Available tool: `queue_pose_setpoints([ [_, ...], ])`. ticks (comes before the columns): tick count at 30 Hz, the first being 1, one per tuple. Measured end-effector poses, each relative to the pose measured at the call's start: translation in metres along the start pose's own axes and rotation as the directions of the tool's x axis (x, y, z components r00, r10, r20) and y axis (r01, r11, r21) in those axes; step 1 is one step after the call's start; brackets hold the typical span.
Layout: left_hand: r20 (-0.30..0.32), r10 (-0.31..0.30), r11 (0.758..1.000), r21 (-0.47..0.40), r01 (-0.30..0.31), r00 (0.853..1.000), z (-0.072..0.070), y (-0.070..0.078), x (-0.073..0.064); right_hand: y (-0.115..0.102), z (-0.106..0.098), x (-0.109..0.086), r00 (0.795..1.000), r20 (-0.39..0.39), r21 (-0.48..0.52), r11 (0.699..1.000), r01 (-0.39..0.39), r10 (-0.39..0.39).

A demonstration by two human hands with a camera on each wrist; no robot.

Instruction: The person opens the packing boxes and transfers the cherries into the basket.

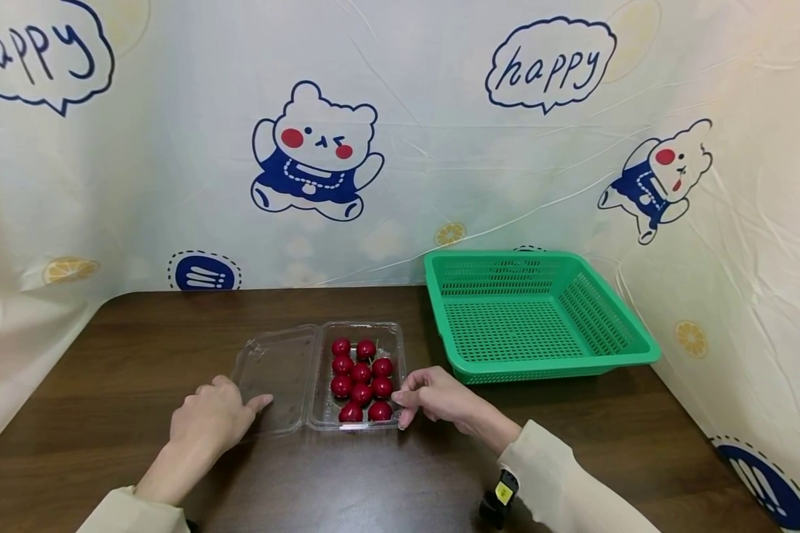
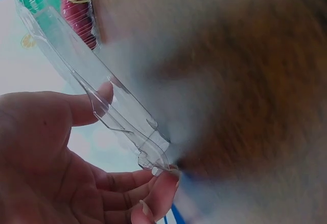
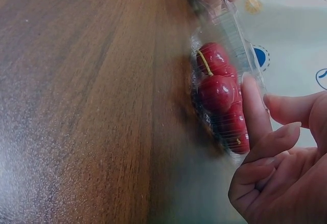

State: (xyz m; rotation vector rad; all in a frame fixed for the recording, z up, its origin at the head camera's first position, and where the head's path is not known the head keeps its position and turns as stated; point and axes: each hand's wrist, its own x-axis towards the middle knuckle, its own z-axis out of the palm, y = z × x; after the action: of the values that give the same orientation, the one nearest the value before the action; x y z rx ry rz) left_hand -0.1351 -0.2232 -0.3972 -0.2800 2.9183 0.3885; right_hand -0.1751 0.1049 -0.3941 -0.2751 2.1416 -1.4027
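A clear plastic clamshell box [image 1: 388, 340] lies opened out on the table, with several dark red cherries [image 1: 361, 372] in its right half. Its transparent lid [image 1: 281, 377] is folded out to the left. My left hand [image 1: 208, 416] holds the lid's outer edge between thumb and fingers; the left wrist view shows the fingertips against the lid's [image 2: 122, 109] corner. On the other side, my right hand [image 1: 443, 397] pinches the box's right rim near the front corner with thumb and index finger. Green stems show on cherries [image 3: 217, 93] in the right wrist view.
A green perforated plastic basket [image 1: 513, 333] stands at the back right of the brown wooden table [image 1: 347, 485]. Behind and beside the table hangs a pale printed cloth [image 1: 440, 148] with bears and lettering. A black wrist strap [image 1: 498, 501] is on the right sleeve.
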Motion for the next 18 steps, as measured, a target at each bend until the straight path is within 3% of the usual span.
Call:
queue_pose_setpoints([
  [12, -0.032, 0.008, 0.999, 0.033, -0.007, 0.999, -0.0005, -0.0013, -0.0025, 0.0, 0.0009, 0.0009, 1.0, -0.001, -0.003, 1.0, 0.003, -0.003],
  [18, -0.085, 0.028, 0.996, 0.089, -0.021, 0.996, -0.003, -0.0013, -0.0042, 0.0005, 0.0003, 0.0013, 1.0, -0.006, -0.014, 1.0, 0.003, -0.003],
])
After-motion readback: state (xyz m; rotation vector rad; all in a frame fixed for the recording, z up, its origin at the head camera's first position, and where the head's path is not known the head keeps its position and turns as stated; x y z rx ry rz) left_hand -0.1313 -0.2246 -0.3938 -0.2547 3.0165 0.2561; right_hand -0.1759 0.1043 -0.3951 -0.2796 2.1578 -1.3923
